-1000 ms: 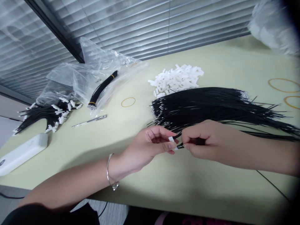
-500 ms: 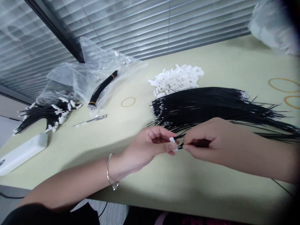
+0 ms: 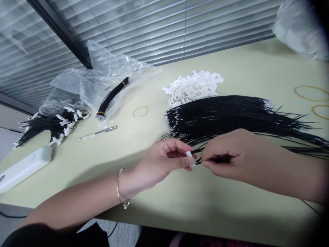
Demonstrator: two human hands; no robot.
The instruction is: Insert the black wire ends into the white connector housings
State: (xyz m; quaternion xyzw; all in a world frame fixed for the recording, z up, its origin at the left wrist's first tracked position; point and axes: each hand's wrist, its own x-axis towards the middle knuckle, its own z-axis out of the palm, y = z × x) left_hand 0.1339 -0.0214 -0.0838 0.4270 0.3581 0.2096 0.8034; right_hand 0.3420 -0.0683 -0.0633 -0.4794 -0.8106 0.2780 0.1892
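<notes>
Over the near half of the table (image 3: 221,209), the left hand (image 3: 167,159) has its thumb and fingers clamped on a small white connector (image 3: 189,154), held just in front of the wire pile (image 3: 231,116). Just beside it, the right hand (image 3: 231,154) pinches thin black wire (image 3: 198,162) between thumb and forefinger, its fingertips near the connector. How far the wire sits inside the connector is too small to tell. The left wrist wears a silver bracelet (image 3: 119,189).

Behind the wire pile, and close against it, lies a heap of loose white connectors (image 3: 195,87). To the left of the heap is 1 rubber band (image 3: 140,112); 2 more bands (image 3: 310,93) lie at the far right. Farther left, a banded wire bundle (image 3: 113,99) rests on a clear bag (image 3: 92,80), with a pen (image 3: 98,133) lying in front. At the left end, wires with white connectors on them (image 3: 43,128) lie behind a white case (image 3: 28,168). Blinds (image 3: 159,31) stand behind the table.
</notes>
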